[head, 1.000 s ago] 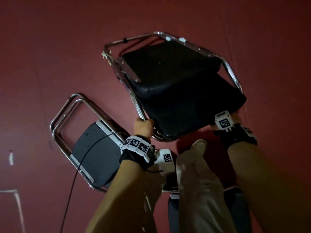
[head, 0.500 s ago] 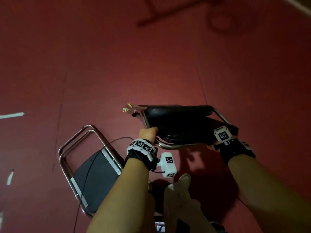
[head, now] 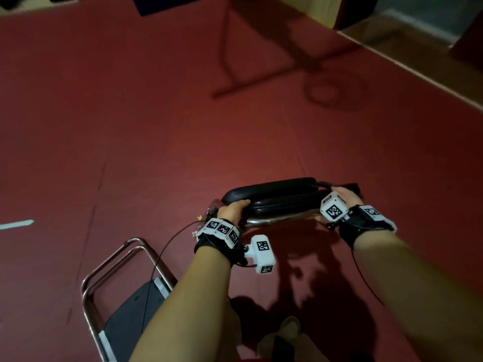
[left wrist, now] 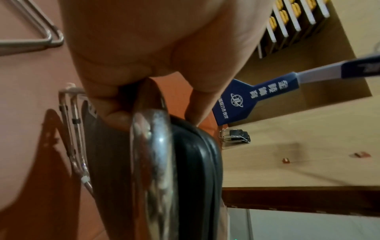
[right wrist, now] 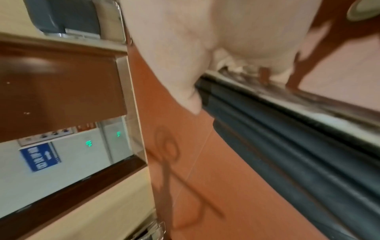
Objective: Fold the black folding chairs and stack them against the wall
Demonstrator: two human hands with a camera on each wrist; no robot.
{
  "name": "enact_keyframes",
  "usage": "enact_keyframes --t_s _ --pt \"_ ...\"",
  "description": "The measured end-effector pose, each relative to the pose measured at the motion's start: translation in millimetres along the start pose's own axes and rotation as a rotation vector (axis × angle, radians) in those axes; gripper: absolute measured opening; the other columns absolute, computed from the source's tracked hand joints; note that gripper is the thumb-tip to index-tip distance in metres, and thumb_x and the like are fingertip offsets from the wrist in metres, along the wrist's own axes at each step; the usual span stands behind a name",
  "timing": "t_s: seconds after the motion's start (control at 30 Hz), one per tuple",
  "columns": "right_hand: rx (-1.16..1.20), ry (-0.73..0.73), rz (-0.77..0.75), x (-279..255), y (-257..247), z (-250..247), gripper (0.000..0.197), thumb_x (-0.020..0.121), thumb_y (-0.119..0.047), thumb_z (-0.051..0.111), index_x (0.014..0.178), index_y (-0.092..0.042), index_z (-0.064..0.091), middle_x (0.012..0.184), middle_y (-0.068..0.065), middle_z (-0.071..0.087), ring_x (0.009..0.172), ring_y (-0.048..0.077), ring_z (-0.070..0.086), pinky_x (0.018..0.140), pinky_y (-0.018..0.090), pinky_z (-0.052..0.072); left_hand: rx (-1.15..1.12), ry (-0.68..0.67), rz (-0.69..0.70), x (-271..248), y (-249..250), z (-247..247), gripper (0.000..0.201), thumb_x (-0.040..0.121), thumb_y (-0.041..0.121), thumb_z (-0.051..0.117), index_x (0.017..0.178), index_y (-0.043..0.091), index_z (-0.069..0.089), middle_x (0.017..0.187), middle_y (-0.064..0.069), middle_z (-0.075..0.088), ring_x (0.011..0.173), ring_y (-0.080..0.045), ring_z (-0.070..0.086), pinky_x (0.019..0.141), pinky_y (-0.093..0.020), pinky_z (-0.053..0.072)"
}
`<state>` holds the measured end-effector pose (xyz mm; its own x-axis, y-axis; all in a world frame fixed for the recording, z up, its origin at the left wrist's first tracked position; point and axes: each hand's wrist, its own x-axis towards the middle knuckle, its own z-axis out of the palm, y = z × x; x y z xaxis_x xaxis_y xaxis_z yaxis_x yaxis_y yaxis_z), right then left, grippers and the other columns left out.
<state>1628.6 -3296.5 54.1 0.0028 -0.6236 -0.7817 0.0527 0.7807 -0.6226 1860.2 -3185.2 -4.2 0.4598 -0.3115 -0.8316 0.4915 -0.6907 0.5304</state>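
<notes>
- Above the red floor, the folded chair was held level in both hands.
- The left hand gripped its left end, fingers curled around the metal tube.
- The right hand gripped its right end.
- A second chair lay flat on the floor near the lower left edge.

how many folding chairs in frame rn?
2. One folded chair is held off the floor, left hand and right hand gripping its ends. A second chair lies on the red floor, lower left. Others may be out of view.
</notes>
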Motion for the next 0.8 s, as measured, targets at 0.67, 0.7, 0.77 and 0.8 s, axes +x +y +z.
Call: enact_keyframes --t_s 0.67,0.7,0.77,0.8 --pt "-0.266 -0.025 0.184 41 -9 151 0.103 0.053 -0.043 0.094 0.136 -0.003 0.049 0.113 0.026 0.068 0.104 0.042 0.067 0.094 0.059 0.05 0.301 -0.581 -0.057 73 121 -33 0.068 0.082 0.044 0.073 0.129 -0.003 0.062 0.114 -0.021 0.066 0.087 -0.034 0.062 0.083 -0.044 0.051" --pt "-0.285 0.001 0.172 34 -10 158 0.098 0.055 -0.045 0.093 0.132 -0.002 0.052 0.111 0.026 0.069 0.105 0.042 0.067 0.095 0.059 0.049 0.314 -0.608 -0.061 76 123 -34 0.069 0.081 0.045 0.073 0.13 -0.003 0.061 0.112 -0.021 0.064 0.084 -0.033 0.061 0.081 -0.043 0.05" --pt "-0.322 0.006 0.142 23 -12 167 0.081 0.062 -0.05 0.088 0.12 0.0 0.062 0.104 0.024 0.071 0.098 0.039 0.07 0.093 0.054 0.053 0.292 -0.651 -0.083 70 128 -40 0.059 0.087 0.04 0.073 0.128 -0.001 0.063 0.11 -0.02 0.066 0.076 -0.03 0.063 0.067 -0.034 0.055" --pt "-0.33 -0.002 0.131 21 -14 172 0.07 0.068 -0.05 0.085 0.113 0.0 0.065 0.097 0.022 0.073 0.087 0.037 0.072 0.085 0.049 0.057 0.293 -0.653 -0.084 69 132 -43 0.053 0.09 0.038 0.071 0.125 0.0 0.065 0.11 -0.02 0.067 0.074 -0.03 0.065 0.056 -0.029 0.055"
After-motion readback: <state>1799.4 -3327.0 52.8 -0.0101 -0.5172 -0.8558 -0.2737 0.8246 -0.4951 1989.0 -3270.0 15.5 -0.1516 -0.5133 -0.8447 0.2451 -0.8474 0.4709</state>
